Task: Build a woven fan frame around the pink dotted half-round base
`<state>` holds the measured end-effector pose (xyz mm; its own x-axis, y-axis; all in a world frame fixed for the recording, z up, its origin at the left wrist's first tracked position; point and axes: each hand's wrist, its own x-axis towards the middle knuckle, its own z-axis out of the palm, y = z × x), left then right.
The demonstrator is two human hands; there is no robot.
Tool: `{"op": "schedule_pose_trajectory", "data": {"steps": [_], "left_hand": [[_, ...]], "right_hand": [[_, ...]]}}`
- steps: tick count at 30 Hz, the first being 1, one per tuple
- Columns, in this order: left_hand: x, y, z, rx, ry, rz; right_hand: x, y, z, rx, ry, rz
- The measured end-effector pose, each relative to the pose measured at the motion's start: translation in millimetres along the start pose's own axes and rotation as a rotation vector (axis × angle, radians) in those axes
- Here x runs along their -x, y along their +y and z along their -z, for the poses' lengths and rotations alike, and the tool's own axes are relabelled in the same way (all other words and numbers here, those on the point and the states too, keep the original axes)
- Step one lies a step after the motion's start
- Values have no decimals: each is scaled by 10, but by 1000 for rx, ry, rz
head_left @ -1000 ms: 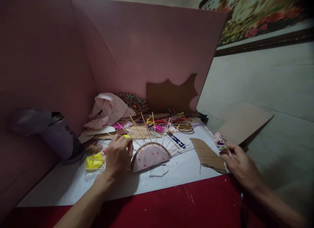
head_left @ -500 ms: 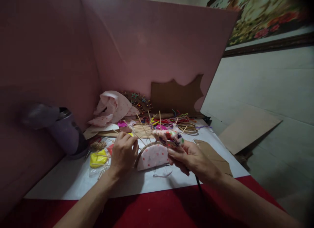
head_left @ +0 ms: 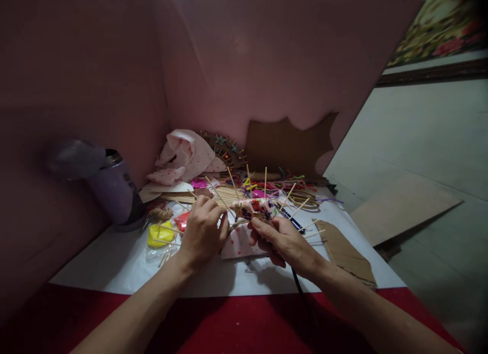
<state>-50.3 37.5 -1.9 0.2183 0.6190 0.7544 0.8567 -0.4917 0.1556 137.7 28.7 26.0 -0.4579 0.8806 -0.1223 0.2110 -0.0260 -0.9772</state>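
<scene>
My right hand [head_left: 280, 237] is wrapped round a floral-patterned glue gun [head_left: 253, 207], from which a black cord [head_left: 297, 283] hangs. The gun is level above a half-round piece covered in white cloth with red spots [head_left: 238, 245]. Thin wooden sticks [head_left: 266, 181] fan out from the curved edge of that piece. At the piece's left edge is my left hand [head_left: 204, 232], its fingers curled close to the stick bases. What these fingertips pinch is hidden. The gun and my right hand cover part of the half-round piece.
A purple flask [head_left: 114, 191] with its lid open stands at the left. Bagged yellow clay [head_left: 160, 234] and red clay [head_left: 182, 221] lie beside my left hand. Behind are spotted cloth [head_left: 186, 156], coloured cords [head_left: 301, 184] and cut cardboard [head_left: 290, 146]. Another cardboard piece [head_left: 345, 252] lies right.
The glue gun has come lower and further left over the half-round piece, nearer my left hand. My left hand stays by the piece's left edge. The camera view has shifted slightly.
</scene>
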Motion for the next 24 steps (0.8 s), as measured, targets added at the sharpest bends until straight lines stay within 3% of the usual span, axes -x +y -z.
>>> {"op": "schedule_pose_trajectory", "data": {"steps": [24], "left_hand": [[-4, 21, -4, 4, -9, 21]], "right_hand": [[-37, 36, -55, -53, 26, -45]]}}
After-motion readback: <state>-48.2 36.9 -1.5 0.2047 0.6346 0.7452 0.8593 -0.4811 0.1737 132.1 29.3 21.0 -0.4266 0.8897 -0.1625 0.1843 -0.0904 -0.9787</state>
